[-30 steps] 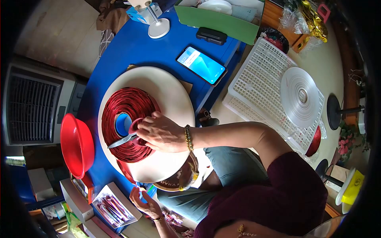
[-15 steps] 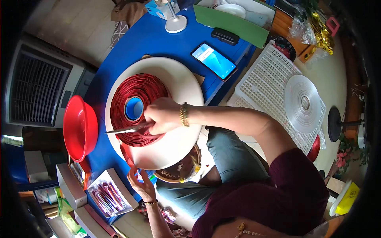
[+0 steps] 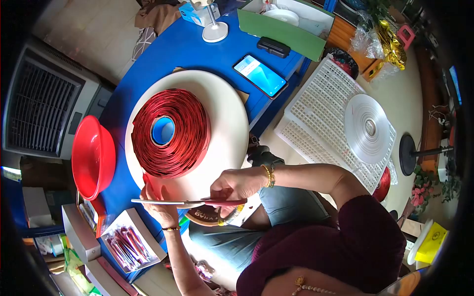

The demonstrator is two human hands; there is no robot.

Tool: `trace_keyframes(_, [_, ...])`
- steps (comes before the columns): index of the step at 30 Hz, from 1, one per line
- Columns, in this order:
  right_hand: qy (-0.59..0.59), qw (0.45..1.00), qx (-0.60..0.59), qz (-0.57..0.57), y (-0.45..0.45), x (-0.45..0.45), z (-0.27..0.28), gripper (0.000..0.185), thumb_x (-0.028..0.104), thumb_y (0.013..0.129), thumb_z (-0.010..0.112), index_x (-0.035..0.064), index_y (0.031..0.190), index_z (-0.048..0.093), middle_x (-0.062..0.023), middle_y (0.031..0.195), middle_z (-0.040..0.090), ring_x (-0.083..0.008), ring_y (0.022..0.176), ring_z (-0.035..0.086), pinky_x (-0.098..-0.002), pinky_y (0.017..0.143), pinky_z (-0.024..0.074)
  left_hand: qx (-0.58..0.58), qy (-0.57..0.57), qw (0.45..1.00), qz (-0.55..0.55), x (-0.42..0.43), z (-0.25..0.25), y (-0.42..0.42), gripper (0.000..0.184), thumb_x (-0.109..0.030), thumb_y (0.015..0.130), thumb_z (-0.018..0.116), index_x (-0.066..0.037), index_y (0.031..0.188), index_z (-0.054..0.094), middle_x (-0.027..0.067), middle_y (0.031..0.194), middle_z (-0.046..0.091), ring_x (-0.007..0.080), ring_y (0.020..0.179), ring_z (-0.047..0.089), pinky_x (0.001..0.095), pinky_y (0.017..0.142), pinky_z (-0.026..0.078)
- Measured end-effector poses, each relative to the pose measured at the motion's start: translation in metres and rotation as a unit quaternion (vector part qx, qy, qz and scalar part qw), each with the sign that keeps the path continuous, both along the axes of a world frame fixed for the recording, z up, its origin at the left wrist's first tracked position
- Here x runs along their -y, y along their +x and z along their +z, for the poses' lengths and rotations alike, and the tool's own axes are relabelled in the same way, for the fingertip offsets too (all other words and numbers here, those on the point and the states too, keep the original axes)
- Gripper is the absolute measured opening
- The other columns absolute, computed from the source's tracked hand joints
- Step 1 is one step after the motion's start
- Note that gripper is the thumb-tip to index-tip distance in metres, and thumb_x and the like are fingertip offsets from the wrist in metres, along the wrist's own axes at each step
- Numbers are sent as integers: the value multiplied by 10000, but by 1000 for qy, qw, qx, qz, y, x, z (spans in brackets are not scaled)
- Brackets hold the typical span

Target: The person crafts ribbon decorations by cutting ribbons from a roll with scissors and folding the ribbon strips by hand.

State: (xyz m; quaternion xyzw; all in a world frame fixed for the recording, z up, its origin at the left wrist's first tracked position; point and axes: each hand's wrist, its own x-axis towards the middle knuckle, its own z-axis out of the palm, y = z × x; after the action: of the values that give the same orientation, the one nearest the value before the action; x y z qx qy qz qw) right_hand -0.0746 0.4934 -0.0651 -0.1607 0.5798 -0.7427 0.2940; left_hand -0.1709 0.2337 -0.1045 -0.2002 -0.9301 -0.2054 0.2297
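Observation:
A large roll of dark red ribbon (image 3: 190, 121) with a blue core (image 3: 163, 130) lies on a round cream turntable-like disc (image 3: 229, 123). A loose red end hangs from the roll's near left side, and my left hand (image 3: 160, 212) pinches it at the disc's edge. My right hand (image 3: 232, 185) is closed round the red handles of a pair of scissors (image 3: 190, 203). Their long blades point left and pass over my left hand in this view. Whether the blades touch the ribbon cannot be made out.
A red basin (image 3: 94, 158) and a white box of wrapped red strips (image 3: 129, 246) stand at the left. Beyond the disc are a phone (image 3: 260, 75), a black case (image 3: 273, 47) and a green box (image 3: 284, 29). A white crate (image 3: 316, 118) holding a white roll (image 3: 366, 129) is right.
My right hand has brought the scissors from over the roll down toward my lap, level with my left hand. My left hand has moved up and left along the ribbon end. The view shifts slightly.

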Motion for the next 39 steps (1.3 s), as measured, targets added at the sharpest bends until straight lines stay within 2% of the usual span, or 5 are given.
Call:
trace_keyframes(12, [55, 998, -25, -32, 13, -10, -9, 426, 363, 719, 756, -10, 860, 605, -33, 718, 620, -96, 638, 553, -250, 568, 447, -46, -119, 991, 45, 2, -4, -29, 369, -247, 783, 626, 2, 1043, 542, 186, 942, 575, 358, 865, 549, 430, 779, 426])
trace_keyframes(20, [152, 975, -108, -118, 15, -6, 4, 270, 209, 771, 731, 4, 830, 566, 17, 660, 554, -40, 597, 476, -235, 554, 433, 32, -209, 972, 103, 13, 1, -65, 189, -193, 775, 563, -21, 697, 552, 180, 748, 600, 340, 797, 571, 428, 733, 462])
trace_keyframes(25, [173, 942, -197, -207, 18, 3, 12, 228, 141, 763, 732, -4, 784, 558, 8, 677, 566, -29, 606, 469, -225, 548, 441, 237, 129, 960, 73, 47, -12, -80, 176, -123, 662, 666, 5, 754, 589, 104, 694, 615, 232, 605, 591, 324, 577, 487])
trace_keyframes(29, [173, 938, -226, -196, 15, 11, 2, 244, 141, 771, 721, -11, 909, 589, -38, 762, 627, -50, 687, 574, -223, 615, 491, 562, 444, 698, -3, 55, 10, -64, 96, -77, 779, 627, 12, 815, 637, 64, 674, 611, 143, 527, 543, 239, 484, 428])
trace_keyframes(39, [311, 837, -291, -343, -8, 28, 26, 267, 174, 718, 754, 28, 851, 574, -40, 646, 559, -91, 564, 497, -251, 542, 418, 520, 351, 778, 29, 69, 29, -1, 181, -122, 778, 636, 51, 823, 608, 86, 672, 613, 144, 559, 579, 263, 538, 467])
